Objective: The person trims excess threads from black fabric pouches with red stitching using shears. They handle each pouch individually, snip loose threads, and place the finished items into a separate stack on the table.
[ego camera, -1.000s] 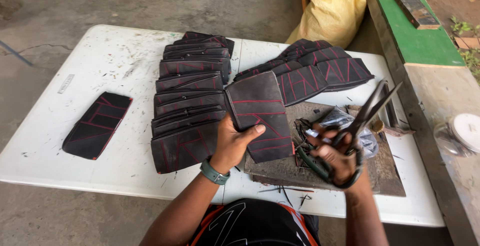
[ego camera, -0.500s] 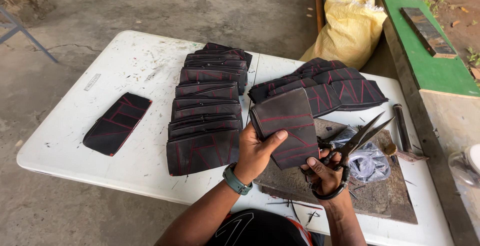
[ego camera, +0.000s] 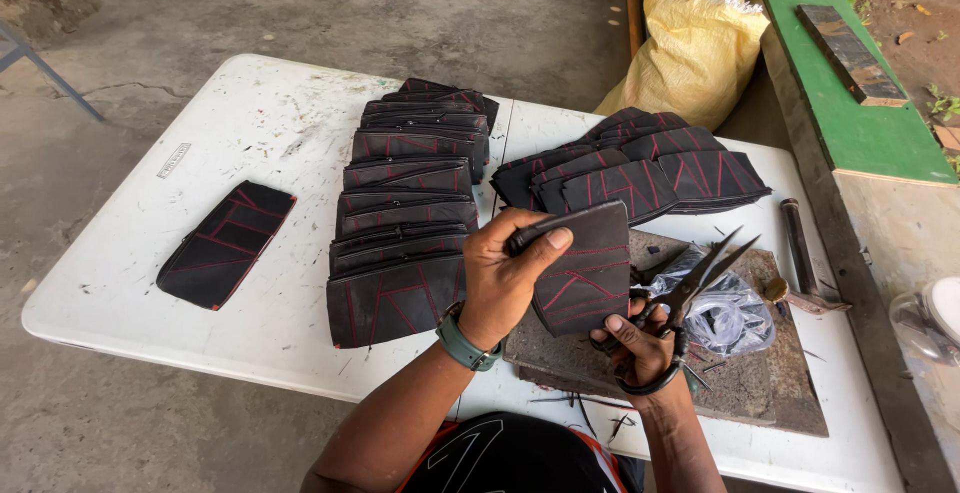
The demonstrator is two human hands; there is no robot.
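Left hand (ego camera: 500,278) grips the black red-stitched pouch (ego camera: 585,268) over the worktop (ego camera: 250,133), folded shut now instead of spread flat. Right hand (ego camera: 640,343) grips the scissors (ego camera: 685,298), blades apart, now tucked right beside it, so trimming looks close.

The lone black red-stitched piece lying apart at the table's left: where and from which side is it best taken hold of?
The lone piece lies flat on the white table, slanted, with bare tabletop all round. Probably best pinched at its near short end, coming from the person's left front, thumb on top. The left hand is nearer but holds a folded piece; the right hand holds scissors.
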